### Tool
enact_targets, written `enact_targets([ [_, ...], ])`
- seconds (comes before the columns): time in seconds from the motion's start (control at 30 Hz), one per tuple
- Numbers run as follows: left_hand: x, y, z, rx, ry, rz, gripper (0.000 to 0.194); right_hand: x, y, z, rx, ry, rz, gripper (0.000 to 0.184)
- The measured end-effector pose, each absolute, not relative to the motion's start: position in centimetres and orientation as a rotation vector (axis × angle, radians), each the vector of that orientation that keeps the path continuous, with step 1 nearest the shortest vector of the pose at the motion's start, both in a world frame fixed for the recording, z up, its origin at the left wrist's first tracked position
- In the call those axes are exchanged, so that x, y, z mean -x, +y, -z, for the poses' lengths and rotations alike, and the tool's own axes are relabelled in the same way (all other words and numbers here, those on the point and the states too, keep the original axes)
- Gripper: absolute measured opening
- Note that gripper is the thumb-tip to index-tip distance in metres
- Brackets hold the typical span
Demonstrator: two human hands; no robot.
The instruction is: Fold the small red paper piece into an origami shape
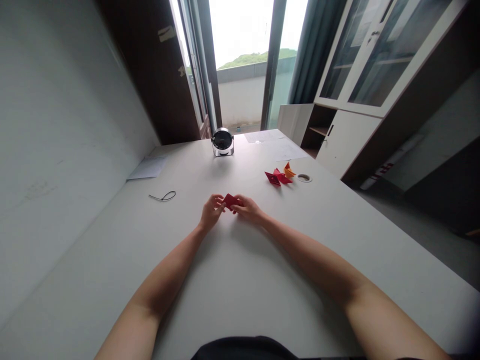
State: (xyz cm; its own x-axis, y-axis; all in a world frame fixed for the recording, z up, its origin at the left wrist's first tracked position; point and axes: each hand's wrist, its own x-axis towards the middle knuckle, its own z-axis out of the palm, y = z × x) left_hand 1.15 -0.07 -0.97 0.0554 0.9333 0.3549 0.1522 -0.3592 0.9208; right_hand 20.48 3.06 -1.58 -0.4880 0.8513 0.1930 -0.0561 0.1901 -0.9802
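Observation:
A small folded piece of red paper [230,201] is held between my two hands, just above the middle of the white table [240,280]. My left hand [213,210] pinches its left edge, thumb in front and fingers behind. On the other side, my right hand [246,207] grips the right edge, thumb low and fingers partly hidden by the paper. To the right of my hands lie several folded paper pieces: a dark red one [273,179], a brighter red one [283,177] and an orange one [288,170], close together.
Beyond my hands stands a round black device [222,141] on a silver stand. A looped black cable tie [163,196] lies at the left. Paper sheets [147,168] rest by the left wall, more sheets [287,149] at the back right. A round cable hole [304,178] is near the right edge.

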Motion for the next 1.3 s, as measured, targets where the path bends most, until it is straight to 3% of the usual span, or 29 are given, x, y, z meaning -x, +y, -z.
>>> enact_targets([
  [0.27,-1.1,-0.2,0.8,-1.646,1.157,-1.364,0.025,-20.5,2.9,1.9,0.926,-1.869,-1.117,0.013],
  [0.57,-1.1,-0.5,0.3,-1.754,1.173,-1.391,0.016,-20.5,2.3,1.7,0.954,-2.056,-0.866,0.014],
  [0.9,-1.1,-0.9,-0.6,-1.842,1.111,-1.360,0.006,-21.0,1.5,-0.1,0.838,-1.978,-0.750,0.027],
  [1.3,-0.9,0.1,1.0,-1.608,1.066,-1.340,0.004,-20.8,1.6,0.3,0.813,-2.019,-0.595,0.018],
])
